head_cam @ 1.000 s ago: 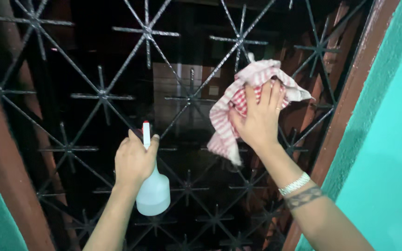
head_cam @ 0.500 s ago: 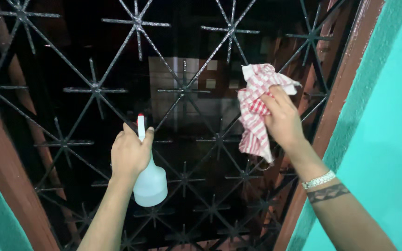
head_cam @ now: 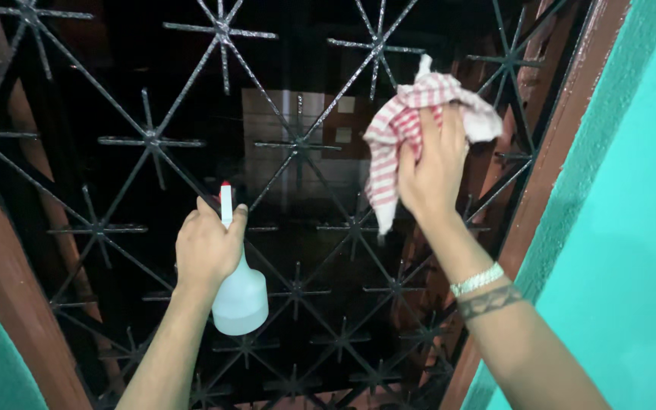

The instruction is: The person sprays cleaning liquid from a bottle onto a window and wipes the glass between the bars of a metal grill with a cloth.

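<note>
Behind the grille lay dark glass, framed by a brown wooden jamb and turquoise wall. You faced a black metal lattice of crossed bars with star-shaped joints, set close in front of the pane. Your right hand was closed on a red-and-white striped cloth, fingers spread over the bunched fabric and pressing it against the bars at the upper right; a loose tail of cloth hung down beside the wrist. Your left hand was wrapped around the neck of a white spray bottle, nozzle pointing up, held low and well apart from the cloth. For this kind of wiping, a good result probably called for keeping the cloth folded into a firm pad, so that the palm drove it along each bar and into the star joints, where dirt would collect. The hanging tail could have snagged on a bar end; gathering it into the palm seemed advisable. Whether the cloth reached the glass through the gaps could not be told. Holding the bottle clear of the wiped area looked correct.
</note>
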